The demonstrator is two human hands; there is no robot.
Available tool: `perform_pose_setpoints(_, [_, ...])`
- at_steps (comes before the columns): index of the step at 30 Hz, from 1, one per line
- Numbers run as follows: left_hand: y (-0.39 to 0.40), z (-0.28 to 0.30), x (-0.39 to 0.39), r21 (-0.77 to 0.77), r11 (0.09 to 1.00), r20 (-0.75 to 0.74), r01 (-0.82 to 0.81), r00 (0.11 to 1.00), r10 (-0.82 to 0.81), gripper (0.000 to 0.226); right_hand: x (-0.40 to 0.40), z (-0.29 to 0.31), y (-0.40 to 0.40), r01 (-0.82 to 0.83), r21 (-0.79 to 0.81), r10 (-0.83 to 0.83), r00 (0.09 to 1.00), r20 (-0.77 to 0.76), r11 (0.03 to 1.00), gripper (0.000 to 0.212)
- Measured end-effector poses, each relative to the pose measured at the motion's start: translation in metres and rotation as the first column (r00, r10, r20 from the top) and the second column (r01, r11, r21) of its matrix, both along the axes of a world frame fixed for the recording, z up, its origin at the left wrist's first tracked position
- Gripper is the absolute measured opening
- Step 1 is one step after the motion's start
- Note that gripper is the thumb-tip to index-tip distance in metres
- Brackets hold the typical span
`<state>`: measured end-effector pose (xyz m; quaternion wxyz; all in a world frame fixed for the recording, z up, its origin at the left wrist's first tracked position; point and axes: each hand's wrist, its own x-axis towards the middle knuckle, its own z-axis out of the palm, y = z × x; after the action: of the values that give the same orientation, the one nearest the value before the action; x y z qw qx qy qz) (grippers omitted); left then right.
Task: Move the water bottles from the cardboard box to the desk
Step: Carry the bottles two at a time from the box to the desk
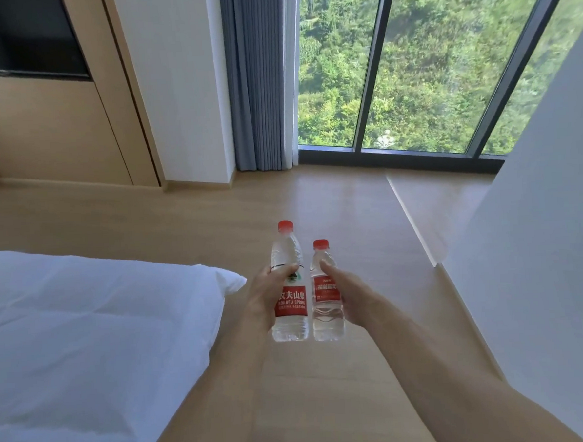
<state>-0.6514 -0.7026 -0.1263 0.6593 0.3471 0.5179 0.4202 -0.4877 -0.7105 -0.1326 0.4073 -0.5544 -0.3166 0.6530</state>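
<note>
Bedroom, light wood floor (333, 197) running from the near edge up to a full-height window (427, 58) with dark frames, green hillside behind the glass. Grey curtain (257, 79) bunched at the window's left edge, white wall section beside it, then wood wall panelling (56, 132) with a dark screen (23, 35) set in at top left. White bed (85, 336) fills the lower left; its corner sticks out toward the hands. White wall (540, 239) closes off the right side, its base running diagonally along the floor. Between bed corner and right wall there's a lane of bare floor widening toward the window. Both arms are out front over that lane. Left hand (267, 294) is wrapped around the taller water bottle (289, 289), thumb across the front above the red label. Right hand (342, 286) grips the shorter water bottle (326, 294), thumb lying up its side. Both bottles are upright, red caps on top, just beside each other, held above the floor. No desk or cardboard box in view.
</note>
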Motion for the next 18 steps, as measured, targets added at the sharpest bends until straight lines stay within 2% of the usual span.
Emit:
perform_pose_setpoints(9, [0.163, 0.009, -0.013, 0.014, 0.999, -0.024, 0.034, 0.999, -0.033, 0.039, -0.019, 0.015, 0.155, 0.022, 0.027, -0.022, 1.000, -0.005, 0.999, 0.049])
perform_pose_setpoints(18, [0.298, -0.013, 0.005, -0.037, 0.999, -0.005, 0.008, 1.000, -0.008, 0.032, 0.002, -0.012, 0.295, 0.034, 0.040, -0.032, 0.997, -0.064, 0.999, 0.045])
